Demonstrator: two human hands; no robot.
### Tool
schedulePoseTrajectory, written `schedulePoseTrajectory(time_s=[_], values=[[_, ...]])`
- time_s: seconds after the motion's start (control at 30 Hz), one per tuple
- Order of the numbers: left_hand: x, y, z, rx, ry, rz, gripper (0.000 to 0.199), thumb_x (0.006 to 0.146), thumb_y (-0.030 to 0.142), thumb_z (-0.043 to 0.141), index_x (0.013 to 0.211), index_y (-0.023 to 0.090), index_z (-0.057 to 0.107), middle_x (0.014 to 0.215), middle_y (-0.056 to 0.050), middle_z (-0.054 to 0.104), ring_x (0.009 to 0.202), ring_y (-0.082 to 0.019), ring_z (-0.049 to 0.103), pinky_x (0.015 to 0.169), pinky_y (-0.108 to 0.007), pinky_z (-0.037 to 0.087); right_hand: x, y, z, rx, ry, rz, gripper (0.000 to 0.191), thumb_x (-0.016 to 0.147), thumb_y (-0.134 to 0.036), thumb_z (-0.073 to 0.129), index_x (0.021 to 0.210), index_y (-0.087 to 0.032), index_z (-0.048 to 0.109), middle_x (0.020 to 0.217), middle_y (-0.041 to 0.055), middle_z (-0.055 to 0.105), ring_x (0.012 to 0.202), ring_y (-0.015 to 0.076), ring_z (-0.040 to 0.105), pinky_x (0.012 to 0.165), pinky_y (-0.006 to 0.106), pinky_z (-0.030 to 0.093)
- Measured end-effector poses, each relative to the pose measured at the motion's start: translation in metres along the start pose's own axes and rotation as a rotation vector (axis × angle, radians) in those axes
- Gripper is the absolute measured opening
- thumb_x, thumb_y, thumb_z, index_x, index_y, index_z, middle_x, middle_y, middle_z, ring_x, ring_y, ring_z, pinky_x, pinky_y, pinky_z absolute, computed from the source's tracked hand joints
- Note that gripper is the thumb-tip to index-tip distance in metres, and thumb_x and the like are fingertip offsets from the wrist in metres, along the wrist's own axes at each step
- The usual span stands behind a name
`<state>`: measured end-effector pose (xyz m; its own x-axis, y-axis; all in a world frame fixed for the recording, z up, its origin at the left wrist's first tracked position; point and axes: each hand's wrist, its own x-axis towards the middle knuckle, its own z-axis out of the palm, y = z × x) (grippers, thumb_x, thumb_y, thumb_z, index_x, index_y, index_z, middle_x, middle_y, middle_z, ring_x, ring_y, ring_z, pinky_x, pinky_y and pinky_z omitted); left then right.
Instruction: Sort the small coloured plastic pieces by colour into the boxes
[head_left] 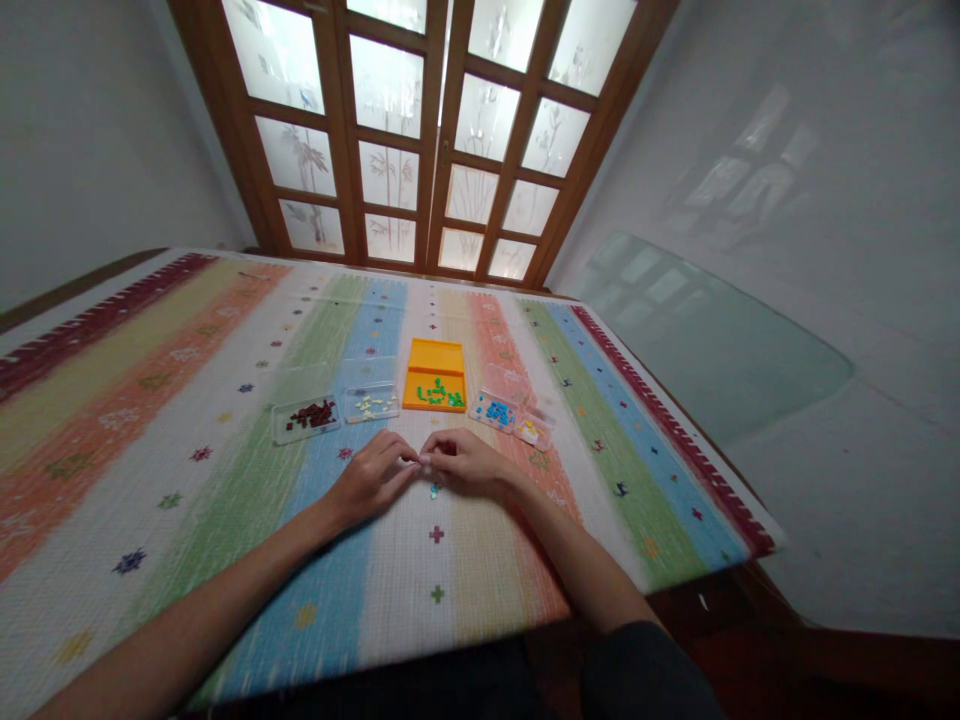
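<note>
My left hand [373, 478] and my right hand [466, 464] meet fingertip to fingertip over the white stripe of the cloth. Both are closed in a pinch; whatever sits between the fingers is too small to make out. Just below the right fingers lies a small teal piece [434, 492] on the cloth. Beyond the hands stands an open yellow-orange case [436, 356] with small green pieces [433, 392] in its near half. To its left, clear boxes hold pale pieces [373, 406] and dark red pieces [310, 415]. To its right, others hold blue pieces [496, 410] and yellow and white pieces [531, 431].
A striped, patterned cloth [240, 470] covers the table, its near edge by my body. Glazed wooden doors [435, 140] rise behind the far edge. A wall with a glass panel [697, 330] leaning on it runs along the right.
</note>
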<state>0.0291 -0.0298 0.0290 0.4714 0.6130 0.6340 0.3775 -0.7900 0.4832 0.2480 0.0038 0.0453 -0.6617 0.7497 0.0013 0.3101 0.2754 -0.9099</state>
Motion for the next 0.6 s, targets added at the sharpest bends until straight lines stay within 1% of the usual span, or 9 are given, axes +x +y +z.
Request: schedulePoseTrajectory(time_s=[0.07,0.13,0.2,0.3,0.37,0.43,0.53,0.6], values=[[0.0,0.0,0.001,-0.007,-0.01,-0.006,0.006,0.098,0.021,0.058,0.094,0.018,0.061,0.085,-0.003,0.063,0.081,-0.017,0.059,0.073,-0.029,0.048,0.001,0.0,-0.002,-0.024,0.039,-0.009,0.018,0.088,-0.033,0.067,0.085,-0.015,0.071,0.064,-0.0044,0.054,0.061,0.0109,0.046,0.059,0.022,0.035],[-0.001,0.0,0.002,-0.021,-0.049,-0.032,0.007,0.098,0.023,0.058,0.095,0.018,0.061,0.086,-0.003,0.063,0.08,-0.017,0.059,0.073,-0.029,0.048,0.002,0.002,-0.005,-0.065,0.104,-0.005,0.016,0.087,-0.031,0.067,0.084,-0.016,0.071,0.064,-0.0041,0.055,0.061,0.0112,0.046,0.06,0.022,0.035],[-0.003,0.0,0.003,-0.045,-0.122,-0.048,0.008,0.097,0.024,0.059,0.096,0.018,0.062,0.088,-0.004,0.064,0.083,-0.017,0.059,0.075,-0.03,0.049,0.004,0.004,-0.008,-0.121,0.228,0.019,0.013,0.086,-0.028,0.066,0.083,-0.016,0.071,0.064,-0.0034,0.057,0.062,0.0117,0.048,0.06,0.023,0.036],[-0.004,0.003,0.004,-0.09,-0.246,-0.026,0.011,0.097,0.025,0.059,0.096,0.017,0.066,0.091,-0.006,0.064,0.086,-0.018,0.06,0.078,-0.03,0.05,0.009,0.01,-0.014,-0.202,0.457,0.065,0.013,0.085,-0.026,0.064,0.083,-0.016,0.072,0.063,-0.0029,0.058,0.059,0.0121,0.048,0.058,0.023,0.035],[-0.004,0.005,0.004,-0.106,-0.292,-0.01,0.013,0.097,0.027,0.06,0.094,0.017,0.068,0.09,-0.006,0.063,0.085,-0.018,0.06,0.076,-0.029,0.049,0.013,0.014,-0.016,-0.232,0.596,0.093,0.016,0.085,-0.027,0.063,0.083,-0.015,0.073,0.064,-0.0019,0.061,0.058,0.0123,0.049,0.057,0.024,0.035],[-0.004,0.007,0.004,-0.107,-0.305,-0.001,0.016,0.097,0.029,0.06,0.09,0.017,0.068,0.086,-0.005,0.062,0.082,-0.017,0.059,0.074,-0.029,0.048,0.017,0.017,-0.019,-0.278,0.705,0.118,0.018,0.087,-0.028,0.062,0.083,-0.015,0.074,0.066,-0.0003,0.064,0.06,0.0132,0.052,0.058,0.024,0.037],[-0.005,0.008,0.006,-0.102,-0.306,0.007,0.019,0.097,0.029,0.061,0.085,0.017,0.067,0.083,-0.005,0.062,0.078,-0.016,0.058,0.072,-0.028,0.047,0.022,0.018,-0.022,-0.433,0.792,0.172,0.021,0.091,-0.028,0.06,0.091,-0.015,0.076,0.07,0.0033,0.069,0.064,0.0158,0.057,0.064,0.026,0.041],[-0.005,0.007,0.008,-0.094,-0.309,0.014,0.018,0.097,0.029,0.061,0.085,0.017,0.067,0.082,-0.004,0.062,0.077,-0.016,0.058,0.071,-0.028,0.047,0.023,0.016,-0.023,-0.554,0.794,0.216,0.025,0.095,-0.027,0.057,0.102,-0.014,0.077,0.081,0.0088,0.074,0.071,0.019,0.062,0.071,0.029,0.044]])
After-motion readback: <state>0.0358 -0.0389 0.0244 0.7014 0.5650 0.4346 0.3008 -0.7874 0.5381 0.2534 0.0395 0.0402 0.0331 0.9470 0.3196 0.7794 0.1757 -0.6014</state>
